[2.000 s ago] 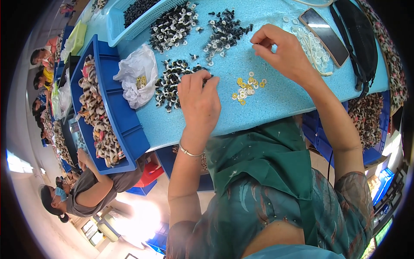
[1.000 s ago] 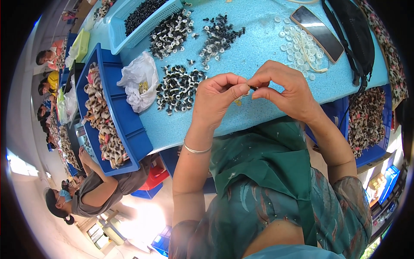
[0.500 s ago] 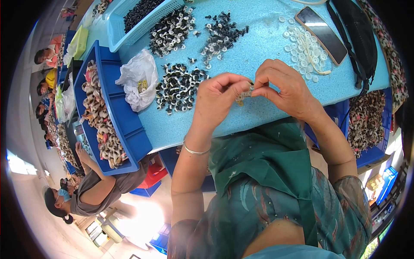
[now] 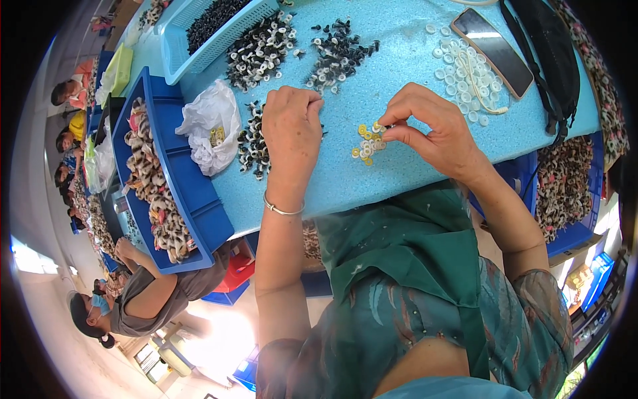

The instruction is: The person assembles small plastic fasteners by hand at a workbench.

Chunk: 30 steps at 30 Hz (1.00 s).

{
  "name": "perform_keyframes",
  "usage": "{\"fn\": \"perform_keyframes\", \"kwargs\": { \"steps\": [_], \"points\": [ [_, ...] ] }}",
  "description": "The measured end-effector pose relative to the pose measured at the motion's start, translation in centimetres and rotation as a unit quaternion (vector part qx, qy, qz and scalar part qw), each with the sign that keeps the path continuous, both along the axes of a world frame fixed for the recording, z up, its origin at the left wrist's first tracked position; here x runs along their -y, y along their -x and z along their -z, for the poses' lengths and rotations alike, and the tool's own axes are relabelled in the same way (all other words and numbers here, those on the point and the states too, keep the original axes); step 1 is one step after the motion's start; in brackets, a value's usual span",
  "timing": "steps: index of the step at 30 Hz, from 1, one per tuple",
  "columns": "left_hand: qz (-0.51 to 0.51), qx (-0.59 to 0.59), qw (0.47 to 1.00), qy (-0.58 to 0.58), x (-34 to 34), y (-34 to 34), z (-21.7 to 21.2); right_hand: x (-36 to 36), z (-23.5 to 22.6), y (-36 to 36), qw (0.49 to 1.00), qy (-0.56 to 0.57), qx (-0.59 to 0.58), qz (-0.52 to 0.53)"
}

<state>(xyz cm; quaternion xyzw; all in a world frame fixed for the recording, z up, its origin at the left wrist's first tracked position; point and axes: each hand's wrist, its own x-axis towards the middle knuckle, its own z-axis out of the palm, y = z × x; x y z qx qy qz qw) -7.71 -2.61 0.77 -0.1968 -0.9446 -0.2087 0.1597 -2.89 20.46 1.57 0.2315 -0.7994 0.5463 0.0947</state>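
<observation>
My left hand point(image 4: 290, 126) is over the pile of small black pieces with white rings point(image 4: 254, 143), its back toward me. Its fingers are curled with the thumb against them, and whatever they hold is hidden. At the middle of the table, my right hand point(image 4: 432, 130) pinches thumb and forefinger together at a small pale ring. That ring is at the edge of a little heap of yellow and white rings point(image 4: 367, 147). Two more heaps of small black pieces lie farther back, one mixed with white rings point(image 4: 262, 53) and one mostly black point(image 4: 339, 56).
Clear plastic caps point(image 4: 458, 86) and a phone point(image 4: 493, 53) lie at the right, beside a black bag point(image 4: 551, 66). To the left are a white plastic bag point(image 4: 209, 126), a light blue basket point(image 4: 216, 56) and a blue bin point(image 4: 189, 193) of spotted plush pieces. Other people sit farther left.
My hands have parted: the left moved left onto the black-and-white pile. My right hand stayed near its place, and the heap of yellow and white rings is now uncovered.
</observation>
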Motion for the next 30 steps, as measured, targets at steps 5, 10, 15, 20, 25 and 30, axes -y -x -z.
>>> {"fn": "perform_keyframes", "kwargs": {
  "steps": [5,10,15,20,25,30],
  "points": [
    [-0.020,0.080,0.978,-0.190,-1.7,-2.0,-1.2,1.1,0.4,0.1,0.996,0.076,0.051,-0.003],
    [-0.020,0.119,0.922,-0.367,-3.1,-4.4,-0.9,2.4,0.4,-0.1,0.994,0.096,0.053,-0.006],
    [0.011,0.157,0.842,-0.515,-4.0,-6.1,-0.6,2.3,0.5,-0.2,0.995,0.091,0.047,0.000],
    [0.025,0.174,0.814,-0.554,-4.2,-7.4,-0.4,2.5,0.3,-0.8,0.992,0.108,0.062,0.018],
    [0.032,0.231,0.765,-0.600,-3.8,-7.7,-0.4,2.2,0.8,-0.8,0.992,0.111,0.063,-0.002],
    [0.032,0.231,0.787,-0.571,-3.1,-7.2,0.4,2.2,1.3,0.2,0.990,0.105,0.088,-0.027]
  ]
}}
